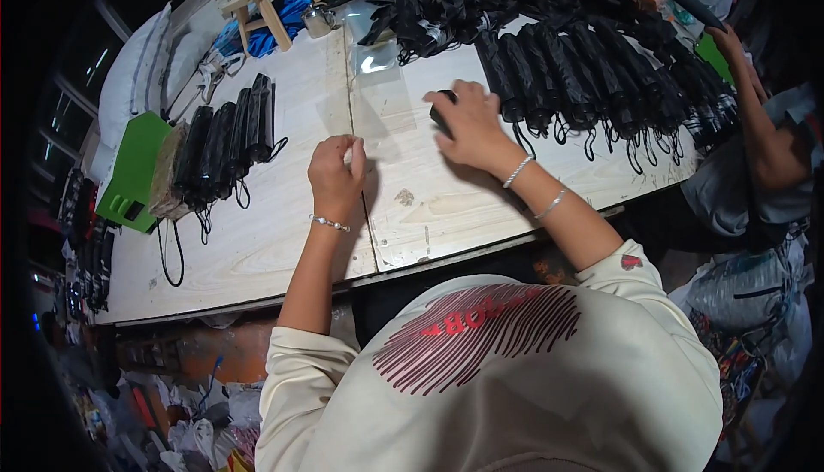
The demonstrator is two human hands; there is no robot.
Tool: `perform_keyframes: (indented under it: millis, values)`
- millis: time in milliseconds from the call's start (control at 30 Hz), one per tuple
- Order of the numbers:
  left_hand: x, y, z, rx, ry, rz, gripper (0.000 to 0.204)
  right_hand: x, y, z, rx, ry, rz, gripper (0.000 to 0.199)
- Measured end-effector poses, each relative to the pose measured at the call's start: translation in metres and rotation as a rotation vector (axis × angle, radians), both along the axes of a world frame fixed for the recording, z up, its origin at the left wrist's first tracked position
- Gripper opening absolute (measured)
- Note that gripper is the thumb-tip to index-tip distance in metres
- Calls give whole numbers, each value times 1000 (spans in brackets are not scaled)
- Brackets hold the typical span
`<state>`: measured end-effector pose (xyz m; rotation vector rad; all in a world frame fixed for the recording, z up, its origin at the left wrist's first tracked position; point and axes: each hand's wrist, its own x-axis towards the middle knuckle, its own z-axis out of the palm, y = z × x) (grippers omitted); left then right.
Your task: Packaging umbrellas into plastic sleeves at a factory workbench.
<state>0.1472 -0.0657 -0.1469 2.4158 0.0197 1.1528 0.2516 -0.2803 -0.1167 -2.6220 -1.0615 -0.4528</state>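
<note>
Above the pale tabletop, my left hand [336, 168] is closed with its fingers curled in; a small light spot shows at the fingertips, and I cannot make out what it is. My right hand [470, 125] is bent around a small black object [441, 110], mostly hidden by the fingers. Just right of it lies a row of black folded umbrellas [558, 77] with wrist loops toward me. Clear plastic sleeves [375, 60] lie flat beyond my hands. Further left, several more folded umbrellas [225, 150] lie side by side against a speckled block [169, 172].
A green box [130, 172] stands at the table's left end, near white sacks [137, 69]. A small wooden stool [266, 9] is at the back. Black fabric pieces [455, 0] are heaped at the far side. On the right, another person's hand [730, 47] grips a dark folded umbrella [689, 2].
</note>
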Motion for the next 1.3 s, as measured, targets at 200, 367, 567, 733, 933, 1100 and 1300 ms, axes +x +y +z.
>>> perform_keyframes:
  millis: [200, 367, 567, 733, 933, 1100, 1300]
  values:
    - [0, -4, -22, 73, 129, -51, 14, -11, -50, -8, -120, 252, -112, 84]
    - [3, -3, -16, -315, 383, -41, 16, -5, -64, -18, -66, 395, -99, 90]
    - [8, 15, -15, -535, 452, -59, 19, 2, -64, -10, 59, 539, -18, 91]
    - [6, 6, 3, -470, 514, -45, 21, 7, -64, -12, 271, 762, 133, 90]
    - [6, 7, 12, -414, 620, -46, 22, -9, -50, -1, 112, 750, 280, 86]
    - [15, 28, 7, -615, 798, -171, 14, -40, -33, 23, -168, 607, 401, 81]
    - [17, 8, 23, -363, 842, -263, 8, -49, -9, 14, -208, 548, 487, 85]
